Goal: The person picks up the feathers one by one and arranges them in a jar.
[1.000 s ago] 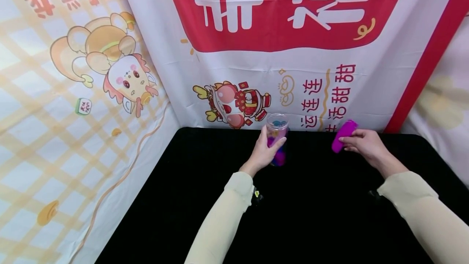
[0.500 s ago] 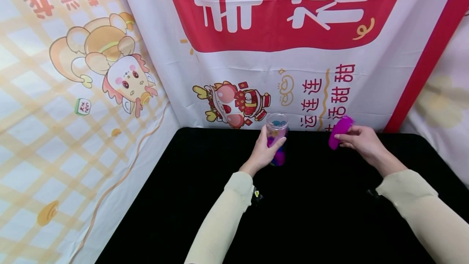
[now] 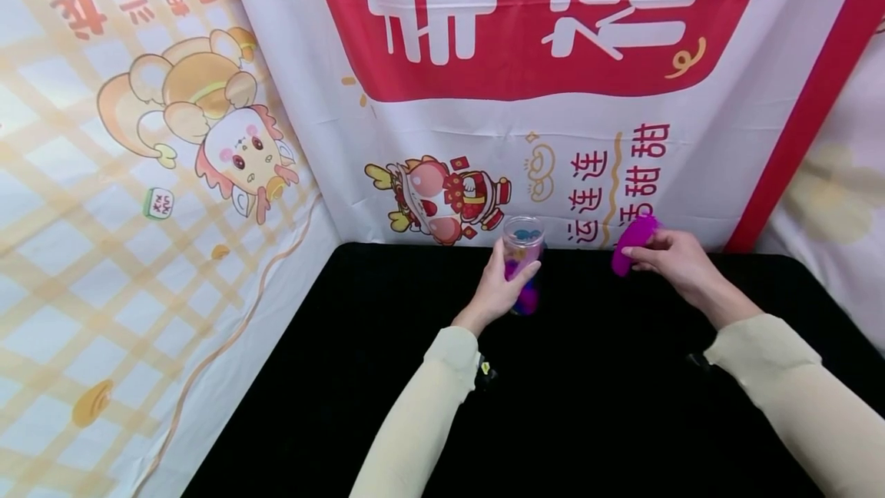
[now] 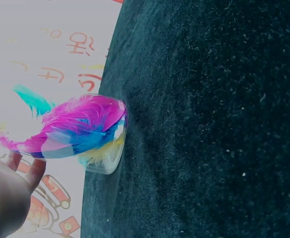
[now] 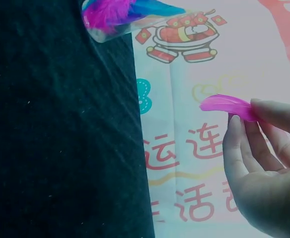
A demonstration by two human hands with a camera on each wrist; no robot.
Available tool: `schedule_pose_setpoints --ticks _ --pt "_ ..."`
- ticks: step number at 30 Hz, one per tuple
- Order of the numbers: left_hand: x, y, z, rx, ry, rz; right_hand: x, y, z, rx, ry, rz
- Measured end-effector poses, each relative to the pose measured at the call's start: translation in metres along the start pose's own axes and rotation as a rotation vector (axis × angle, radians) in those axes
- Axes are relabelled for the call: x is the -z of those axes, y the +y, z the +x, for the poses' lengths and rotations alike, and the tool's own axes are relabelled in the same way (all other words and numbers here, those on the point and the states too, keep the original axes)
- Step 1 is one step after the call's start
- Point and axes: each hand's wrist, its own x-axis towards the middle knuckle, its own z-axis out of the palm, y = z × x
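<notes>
In the head view my left hand grips a clear jar at the table's far edge, thumb and fingers around its side. The left wrist view shows pink, blue, white, yellow and teal feathers inside it; the jar's upper part is washed out there. To the right of the jar, my right hand pinches a magenta feather between thumb and fingertips. This feather is slightly curved and held tilted in the air, apart from the jar. The right wrist view shows the pinch at one end of the feather.
A black cloth-covered table lies beneath both arms. Behind it hangs a white and red printed banner, close to the jar. A yellow checked sheet hangs at the left. A teal rounded shape shows at the table's far edge.
My right hand has moved a little left and away from me with the magenta feather, nearer the jar. The left hand and the jar stay where they were.
</notes>
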Motion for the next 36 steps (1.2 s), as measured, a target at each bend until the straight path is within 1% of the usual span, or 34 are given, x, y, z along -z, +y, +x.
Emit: schedule_pose_setpoints --ticks 6,15,20,24,33,36 --pt "-0.001 -0.001 0.001 -0.001 -0.001 0.001 -0.007 -0.013 0.001 -0.005 -0.009 0.016" --pt "-0.001 0.002 -0.001 0.007 -0.001 -0.001 -0.017 -0.024 0.000 0.063 -0.002 0.069" --pt "0.000 0.002 -0.001 0.010 -0.002 0.001 -0.023 -0.031 -0.001 0.088 0.002 0.023" --pt "0.000 0.001 -0.001 0.010 -0.001 0.008 -0.025 -0.039 0.000 0.081 -0.008 -0.016" --pt "-0.001 -0.002 0.001 0.005 -0.001 0.007 -0.034 -0.054 0.004 0.093 -0.035 -0.048" --pt "-0.001 -0.002 0.000 0.001 0.001 0.005 -0.039 -0.058 0.004 0.094 -0.041 -0.022"
